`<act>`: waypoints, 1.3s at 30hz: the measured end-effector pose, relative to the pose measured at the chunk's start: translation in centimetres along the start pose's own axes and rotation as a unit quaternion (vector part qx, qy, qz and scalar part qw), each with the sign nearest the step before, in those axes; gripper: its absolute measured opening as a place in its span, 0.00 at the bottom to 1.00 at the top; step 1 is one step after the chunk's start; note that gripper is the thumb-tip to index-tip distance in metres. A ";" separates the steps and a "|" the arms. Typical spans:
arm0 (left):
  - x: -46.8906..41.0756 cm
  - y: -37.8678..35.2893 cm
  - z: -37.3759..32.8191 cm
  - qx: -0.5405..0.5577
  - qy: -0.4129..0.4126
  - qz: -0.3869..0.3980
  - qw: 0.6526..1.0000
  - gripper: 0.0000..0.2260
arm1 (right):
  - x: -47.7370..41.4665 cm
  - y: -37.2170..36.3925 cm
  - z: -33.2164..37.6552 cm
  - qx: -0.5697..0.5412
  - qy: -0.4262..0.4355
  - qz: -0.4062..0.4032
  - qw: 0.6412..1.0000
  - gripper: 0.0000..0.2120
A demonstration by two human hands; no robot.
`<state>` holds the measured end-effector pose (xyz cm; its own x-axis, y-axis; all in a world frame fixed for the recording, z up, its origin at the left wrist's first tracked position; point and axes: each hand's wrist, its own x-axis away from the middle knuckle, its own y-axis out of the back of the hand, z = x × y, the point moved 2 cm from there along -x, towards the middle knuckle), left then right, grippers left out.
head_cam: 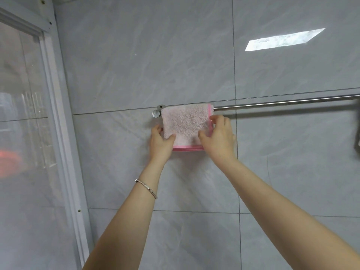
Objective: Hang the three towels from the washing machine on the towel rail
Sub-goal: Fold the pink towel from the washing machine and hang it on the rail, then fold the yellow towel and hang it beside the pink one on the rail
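A small pale pink towel point(185, 123) with a brighter pink border hangs folded over the left end of a metal towel rail point(282, 103) on the grey tiled wall. My left hand point(160, 141) pinches the towel's lower left edge, thumb in front. At the towel's right edge my right hand point(219, 136) grips it, fingers on the pink border. The washing machine is out of view.
The rail's round end bracket point(156, 113) sits just left of the towel. A dark cloth point(357, 131) hangs at the far right edge of the frame. A white-framed glass door point(29, 123) stands on the left.
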<state>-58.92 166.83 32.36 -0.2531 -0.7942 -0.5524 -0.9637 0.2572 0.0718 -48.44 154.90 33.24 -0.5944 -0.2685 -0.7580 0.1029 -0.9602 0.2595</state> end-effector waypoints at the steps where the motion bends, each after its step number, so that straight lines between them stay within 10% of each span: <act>1: 0.4 0.0 -0.1 -0.006 -0.002 -0.006 1.000 0.28 | 0.4 0.1 0.1 -0.007 0.003 0.005 1.000 0.21; 39: 38.9 2.6 -3.7 0.025 0.156 -0.201 0.967 0.08 | 27.7 14.9 -4.6 -0.334 -0.127 0.307 0.882 0.06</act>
<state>-71.62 134.60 14.10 0.1193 -0.9608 -0.2502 -0.9863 -0.0857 -0.1410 -59.66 132.82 13.36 -0.4143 -0.8095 -0.4160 0.8640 -0.4935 0.0998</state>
